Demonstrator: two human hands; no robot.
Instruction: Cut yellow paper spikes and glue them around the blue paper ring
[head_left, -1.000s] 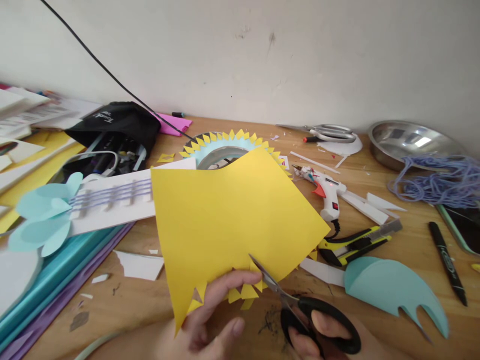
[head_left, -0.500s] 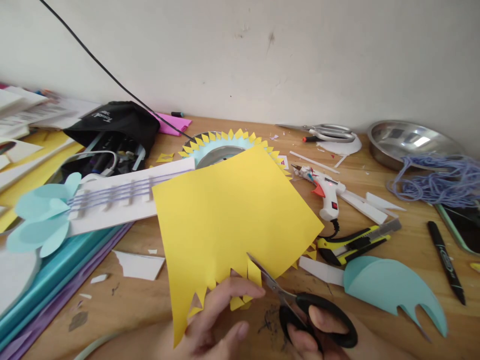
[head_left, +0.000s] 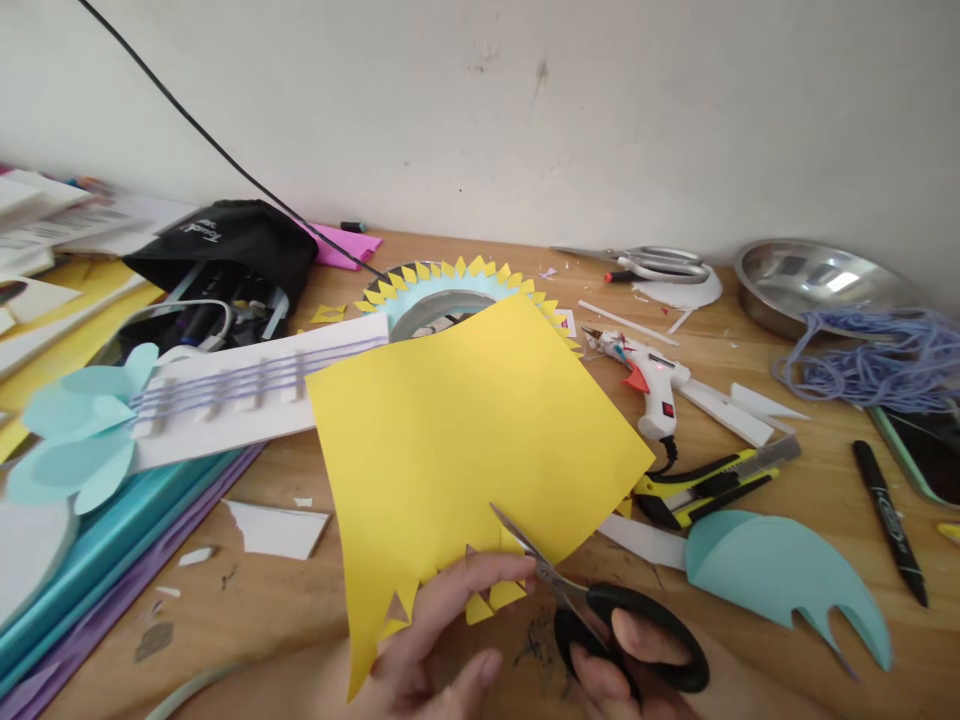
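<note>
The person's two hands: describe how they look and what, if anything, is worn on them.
The left hand and right hand are both bare, with no gloves. No ring shows on the fingers in sight, though some are hidden. No sleeve, watch or bracelet shows on the parts of the forearms in view, and no markings can be made out.
</note>
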